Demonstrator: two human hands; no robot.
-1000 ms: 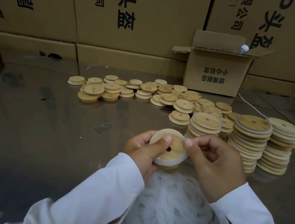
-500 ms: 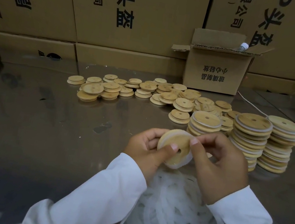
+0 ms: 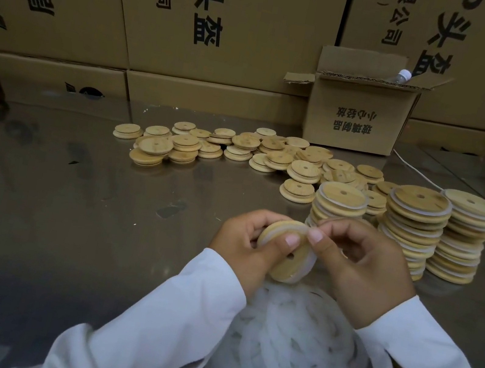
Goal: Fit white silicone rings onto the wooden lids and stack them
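Note:
A round wooden lid (image 3: 292, 264) with a small centre hole is held on edge between both hands, a white silicone ring (image 3: 311, 261) around its rim. My left hand (image 3: 243, 248) grips its left side with the thumb across the face. My right hand (image 3: 362, 268) pinches the ring at the lid's upper right. A heap of loose white rings (image 3: 287, 352) lies under my wrists. Three stacks of ringed lids (image 3: 414, 225) stand to the right. Bare wooden lids (image 3: 240, 151) are scattered farther back.
The work surface is a shiny metal table (image 3: 68, 219). A small open cardboard box (image 3: 355, 113) with a bottle in it stands behind the lids, against a wall of large printed cartons (image 3: 230, 21). A white cable (image 3: 413, 170) runs along the right.
The lid has turned in my hands, tilting more edge-on, and both hands have shifted slightly right and up. My right thumb now presses the ring near the lid's top.

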